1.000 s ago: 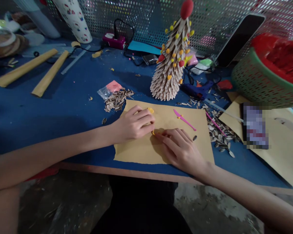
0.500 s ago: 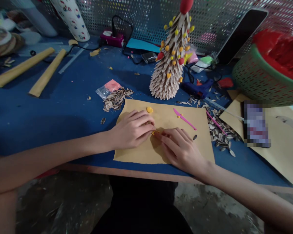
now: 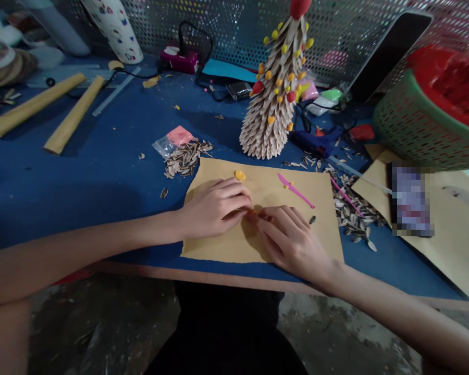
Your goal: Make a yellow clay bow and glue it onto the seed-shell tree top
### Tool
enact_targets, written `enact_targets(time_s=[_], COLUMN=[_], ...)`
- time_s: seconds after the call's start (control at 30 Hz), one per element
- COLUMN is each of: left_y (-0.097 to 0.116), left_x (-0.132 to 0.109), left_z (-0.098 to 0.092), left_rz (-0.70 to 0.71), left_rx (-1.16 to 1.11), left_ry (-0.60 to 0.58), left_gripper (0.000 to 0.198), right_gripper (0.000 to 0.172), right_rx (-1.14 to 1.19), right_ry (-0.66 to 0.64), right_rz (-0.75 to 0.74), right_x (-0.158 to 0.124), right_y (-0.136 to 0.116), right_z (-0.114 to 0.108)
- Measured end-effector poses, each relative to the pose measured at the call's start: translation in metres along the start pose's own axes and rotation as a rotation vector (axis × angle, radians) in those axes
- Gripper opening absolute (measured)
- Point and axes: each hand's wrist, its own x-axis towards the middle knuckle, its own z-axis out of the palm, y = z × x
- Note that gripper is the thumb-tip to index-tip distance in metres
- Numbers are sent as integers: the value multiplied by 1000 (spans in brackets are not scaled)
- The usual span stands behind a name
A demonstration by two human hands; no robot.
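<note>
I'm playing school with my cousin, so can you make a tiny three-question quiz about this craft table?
1. Which lies on the brown paper sheet?
A) a green basket
B) a pink knife
C) a blue glue gun

2. True or false: the decorated cone has a blue ball on top.

3. Fill in: between the left hand and right hand shows a small ____ bit.

Key: 1. B; 2. False, its ball is red; 3. yellow
</note>
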Motion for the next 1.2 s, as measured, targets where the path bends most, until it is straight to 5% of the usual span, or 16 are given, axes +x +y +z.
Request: enact_targets(time_s=[1.2], left_y=[0], left_x=[-1], left_z=[1], left_rz=[42], left_rx=[-188], left_ry=[59], left_gripper=[19], right_gripper=[17], right_rx=[82], right_ry=[9], right_rz=[13], right_x=[-1], right_y=[7], right_z=[-5])
